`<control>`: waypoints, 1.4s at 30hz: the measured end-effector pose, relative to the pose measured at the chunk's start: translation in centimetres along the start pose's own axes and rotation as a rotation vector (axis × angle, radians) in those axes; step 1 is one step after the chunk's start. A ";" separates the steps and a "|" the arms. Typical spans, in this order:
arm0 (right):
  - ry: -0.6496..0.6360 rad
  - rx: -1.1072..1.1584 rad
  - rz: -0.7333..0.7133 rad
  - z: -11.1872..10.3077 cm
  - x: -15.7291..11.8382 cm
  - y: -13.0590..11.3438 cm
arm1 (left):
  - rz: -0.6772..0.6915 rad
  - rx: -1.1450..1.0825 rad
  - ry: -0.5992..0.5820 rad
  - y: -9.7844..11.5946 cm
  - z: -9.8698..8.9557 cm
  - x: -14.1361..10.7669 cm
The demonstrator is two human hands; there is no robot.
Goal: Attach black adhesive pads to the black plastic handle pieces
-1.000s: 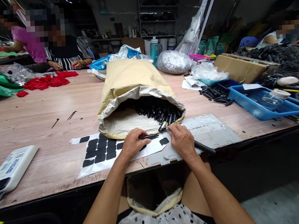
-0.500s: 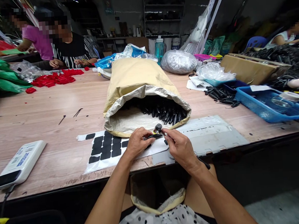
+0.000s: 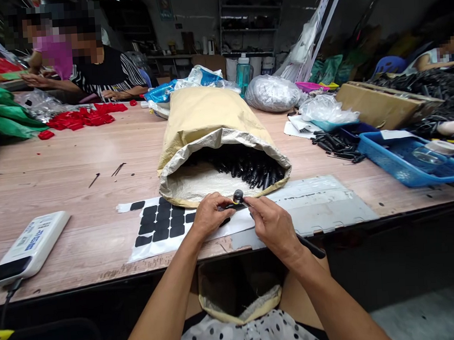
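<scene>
My left hand [image 3: 210, 214] is closed at the fingertips on a slim black piece [image 3: 226, 208], mostly covered by the fingers. Gripped in my right hand [image 3: 273, 221] is what looks like a small hammer [image 3: 238, 195]; its round dark head sits at the black piece, and its black handle shows behind my wrist. Both hands are above a white sheet of black square stickers [image 3: 161, 230] and a grey board [image 3: 321, 205]. Right behind them lies an open yellow sack [image 3: 208, 109], its mouth towards me, with many slim black pieces [image 3: 256, 174] inside.
A white power bank [image 3: 31, 246] with a cable lies at the left. Red pieces [image 3: 80, 119] are heaped at the back left, near two co-workers. To the right are a blue tray [image 3: 415, 166], loose black parts [image 3: 335, 145] and a cardboard box [image 3: 380, 104]. Another sack opening [image 3: 241, 318] is at my lap.
The hammer's head has shifted slightly left and down onto the black piece, and my right hand has tilted with it. My left hand stays put. A co-worker's arms have moved.
</scene>
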State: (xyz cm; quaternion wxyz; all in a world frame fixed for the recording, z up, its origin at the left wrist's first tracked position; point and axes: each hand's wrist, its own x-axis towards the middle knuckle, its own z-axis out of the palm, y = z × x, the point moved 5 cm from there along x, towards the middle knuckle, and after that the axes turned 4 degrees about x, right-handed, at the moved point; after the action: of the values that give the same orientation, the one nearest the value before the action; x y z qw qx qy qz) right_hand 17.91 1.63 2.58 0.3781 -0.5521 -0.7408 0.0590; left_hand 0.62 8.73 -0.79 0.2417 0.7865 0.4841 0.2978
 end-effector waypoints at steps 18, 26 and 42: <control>0.116 -0.111 0.051 -2.4 0.2 4.1 | -0.045 -0.008 -0.003 -0.3 0.1 0.1; 0.065 -0.298 0.002 -1.7 -0.5 7.3 | -0.035 -0.044 -0.002 -0.4 0.1 0.0; 0.061 -0.314 0.020 -1.4 -0.6 7.2 | -0.003 -0.174 -0.731 8.5 0.4 -8.7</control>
State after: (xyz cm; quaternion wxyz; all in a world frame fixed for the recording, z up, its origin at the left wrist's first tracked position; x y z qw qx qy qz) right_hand 24.41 3.34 -0.36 0.3088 -0.6134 -0.7235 -0.0705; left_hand 3.09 -2.69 2.54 0.4649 0.8168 0.3398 0.0371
